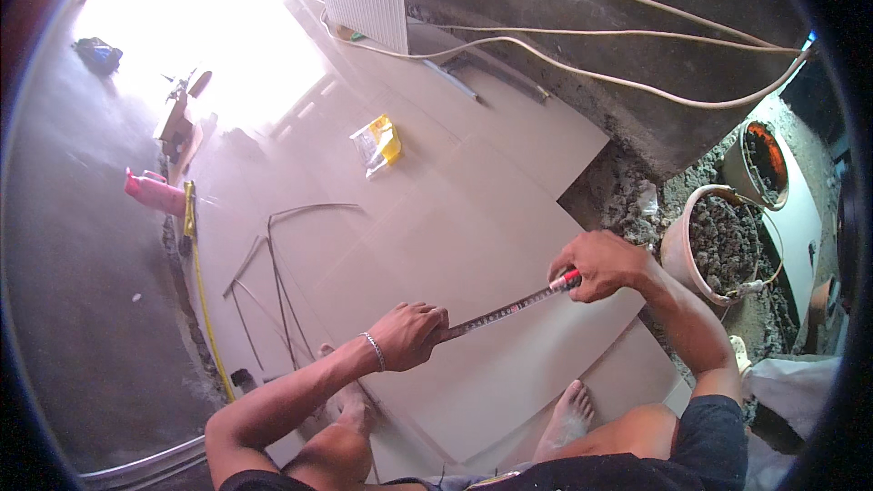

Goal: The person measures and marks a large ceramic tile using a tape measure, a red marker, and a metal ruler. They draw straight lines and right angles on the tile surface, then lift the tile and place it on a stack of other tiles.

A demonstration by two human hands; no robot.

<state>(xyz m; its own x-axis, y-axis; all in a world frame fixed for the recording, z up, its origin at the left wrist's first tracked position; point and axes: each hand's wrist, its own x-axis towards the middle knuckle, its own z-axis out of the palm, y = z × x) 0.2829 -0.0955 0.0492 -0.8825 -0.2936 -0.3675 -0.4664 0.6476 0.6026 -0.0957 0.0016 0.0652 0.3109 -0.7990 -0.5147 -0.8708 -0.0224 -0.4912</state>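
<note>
A tape measure (498, 313) stretches between my two hands, its marked blade slanting up to the right above the pale floor tiles (455, 200). My left hand (409, 336), with a silver bracelet at the wrist, is closed around the blade's lower end; whether the case is inside the fist is hidden. My right hand (602, 265) pinches a short red-and-white pen-like piece (567, 279) at the blade's upper end. Part of its grip is hidden by the fingers. My bare feet rest on the tiles on either side below the tape.
Thin dark strips (277, 282) lie at left, near a yellow strap (202, 300) and a pink bottle (153, 191). A yellow-and-clear packet (377, 145) lies ahead. At right stand a mortar-filled bucket (677, 250) and another bucket (741, 164). Cables (582, 75) cross the far wall.
</note>
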